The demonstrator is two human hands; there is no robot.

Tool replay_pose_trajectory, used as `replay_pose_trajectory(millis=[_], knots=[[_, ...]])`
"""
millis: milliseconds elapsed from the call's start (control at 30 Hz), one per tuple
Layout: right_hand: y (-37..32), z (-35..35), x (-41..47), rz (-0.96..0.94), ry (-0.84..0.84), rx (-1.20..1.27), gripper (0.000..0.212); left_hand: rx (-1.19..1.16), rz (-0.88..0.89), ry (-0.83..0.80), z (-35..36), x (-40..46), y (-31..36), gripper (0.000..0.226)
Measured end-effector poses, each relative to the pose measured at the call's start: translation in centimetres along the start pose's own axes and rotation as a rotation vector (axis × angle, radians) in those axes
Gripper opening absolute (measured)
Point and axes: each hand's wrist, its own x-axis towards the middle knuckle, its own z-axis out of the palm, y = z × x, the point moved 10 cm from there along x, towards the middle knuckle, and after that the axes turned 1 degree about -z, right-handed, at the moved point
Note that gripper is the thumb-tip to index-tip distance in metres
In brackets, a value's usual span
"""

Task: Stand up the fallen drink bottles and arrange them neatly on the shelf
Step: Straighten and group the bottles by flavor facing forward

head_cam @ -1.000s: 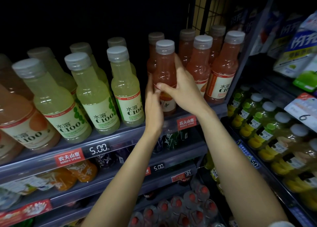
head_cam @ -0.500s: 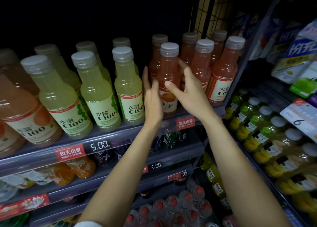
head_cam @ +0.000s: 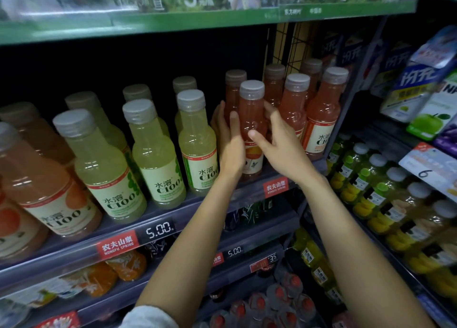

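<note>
A pink drink bottle (head_cam: 251,114) with a grey cap stands upright at the front of the shelf (head_cam: 173,220), in the gap between the yellow-green row and the other pink bottles. My left hand (head_cam: 228,149) lies against its left side with straight fingers and the thumb on the front. My right hand (head_cam: 282,142) wraps it from the right, thumb across the front and fingers behind. More pink bottles (head_cam: 321,114) stand upright to the right. No lying bottle shows on this shelf.
Yellow-green C100 bottles (head_cam: 197,139) stand in rows to the left, with orange ones (head_cam: 37,179) further left. A black wire grid (head_cam: 291,45) closes the shelf's right end. Small green-capped bottles (head_cam: 371,174) and cartons (head_cam: 420,92) fill the neighbouring rack. Red-capped bottles (head_cam: 272,300) sit below.
My right hand spread its fingers half a second ago and now wraps the pink bottle again. The bottle stays upright in the same spot. My view has tilted upward.
</note>
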Motion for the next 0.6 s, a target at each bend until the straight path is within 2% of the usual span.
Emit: replay_pose_trajectory(millis=[67,167,300,367,433,500,533,600], knots=[[-0.1,0.1,-0.1,0.009,0.001,-0.009,0.066,0.000,-0.004,-0.016,0.0,-0.1,0.0,0.054],[-0.4,-0.1,-0.7,0.022,0.031,-0.006,0.065,0.020,0.011,-0.065,0.4,-0.8,0.7,0.060],[-1.6,-2.1,-2.9,-0.031,0.210,-0.024,0.054,0.086,0.159,-0.145,0.2,-4.0,3.5,0.067],[-3.4,-3.9,-4.9,-0.147,0.347,-0.181,0.040,0.195,0.271,-0.162,-0.3,-6.3,4.8,0.069],[-5.4,-4.9,-7.4,-0.310,0.471,-0.439,0.029,0.310,0.458,-0.198,-0.4,-8.5,6.2,0.066],[-5.9,-4.7,-9.2,-0.420,0.508,-0.628,0.024,0.395,0.629,-0.239,0.0,-10.2,6.6,0.063],[-5.4,-4.8,-9.6,-0.431,0.499,-0.671,0.024,0.415,0.647,-0.240,0.0,-10.4,6.4,0.064],[-3.5,-5.2,-9.3,-0.403,0.480,-0.705,0.023,0.405,0.549,-0.209,-0.3,-9.4,4.9,0.069]])
